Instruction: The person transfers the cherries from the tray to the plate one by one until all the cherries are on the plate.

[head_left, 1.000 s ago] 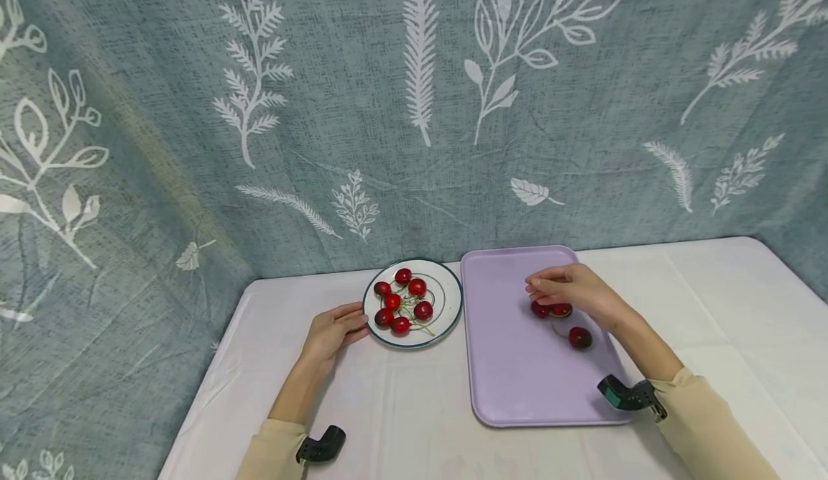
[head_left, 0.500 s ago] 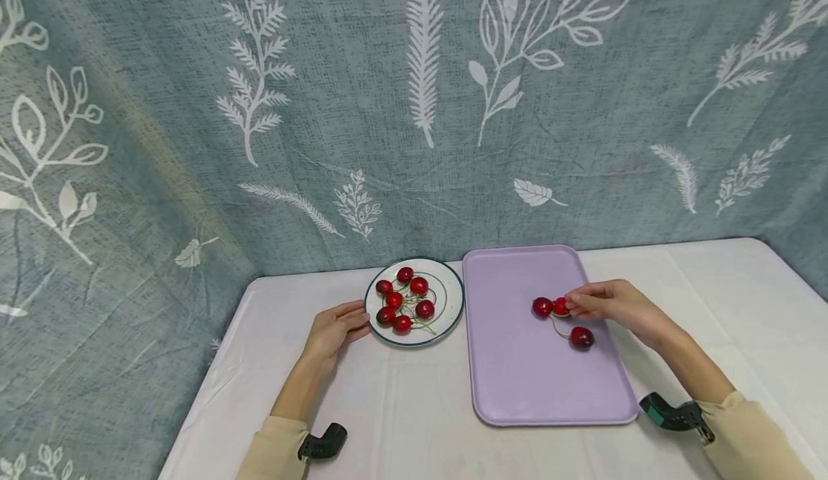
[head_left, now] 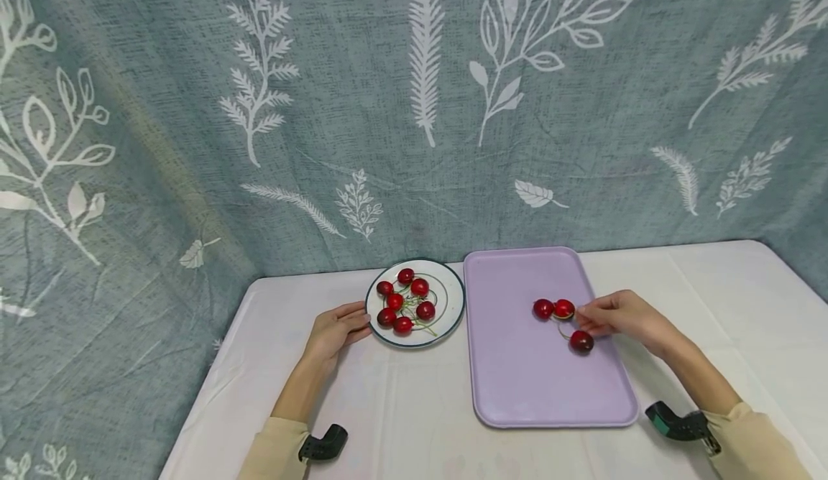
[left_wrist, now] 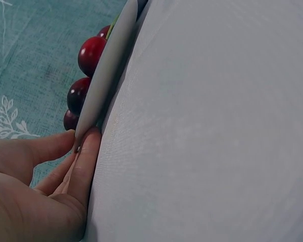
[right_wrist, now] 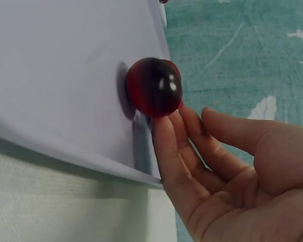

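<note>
"Spanning the right edge of a purple tray (head_left: 517, 386), the right hand (head_left: 617, 317) shows thumb and fingertips apart."

"And the fruit?"

"One red cherry (head_left: 564, 309) lies just left of the fingertips, a second red cherry (head_left: 543, 309) right beside it; a dark cherry (head_left: 581, 342) sits closer to the person, contact unclear. Bare tray stretches nearer still."

"The left hand (head_left: 331, 332)?"

"Pinching the rim of a plate (head_left: 448, 300) on the counter (head_left: 420, 408), left of the tray."

Left hand (head_left: 333, 333) at rim of white plate (head_left: 449, 309), seven cherries (head_left: 394, 301) aboard; right hand (head_left: 619, 316) beside three cherries (head_left: 563, 309), purple tray (head_left: 524, 376).
</note>
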`<state>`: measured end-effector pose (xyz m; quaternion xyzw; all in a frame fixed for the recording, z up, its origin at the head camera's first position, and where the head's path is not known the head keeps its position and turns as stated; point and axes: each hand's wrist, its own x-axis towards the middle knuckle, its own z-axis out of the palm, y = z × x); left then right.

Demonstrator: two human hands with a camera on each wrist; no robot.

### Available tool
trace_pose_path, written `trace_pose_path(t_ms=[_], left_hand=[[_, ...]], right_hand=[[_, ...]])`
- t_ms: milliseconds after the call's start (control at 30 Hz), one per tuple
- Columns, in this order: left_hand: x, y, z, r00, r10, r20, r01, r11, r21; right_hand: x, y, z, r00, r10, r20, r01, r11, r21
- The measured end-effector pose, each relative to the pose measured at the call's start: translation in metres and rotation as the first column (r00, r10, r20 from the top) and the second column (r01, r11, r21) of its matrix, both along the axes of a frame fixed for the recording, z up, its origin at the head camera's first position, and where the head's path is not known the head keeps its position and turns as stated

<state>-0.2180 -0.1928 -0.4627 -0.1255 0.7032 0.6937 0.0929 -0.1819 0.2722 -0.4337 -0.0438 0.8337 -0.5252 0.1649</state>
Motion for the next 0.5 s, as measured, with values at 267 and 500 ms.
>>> trace_pose_path(t_ms=[267,500], left_hand=[[-0.0011,-0.0006,-0.0005,1.0,-0.002,-0.003,0.002,1.0,-0.006],[-0.0004,0.0006,0.0004,1.0,-0.004,-0.002,0.004,1.0,-0.006]], right_hand=[[-0.0034,-0.0046,-0.0008,0.998,0.048,0.052,-0.047,0.999,-0.003],[-0.0033,-0.0082,0.0018,0.995,0.047,0.085,-0.052,0.997,0.058]])
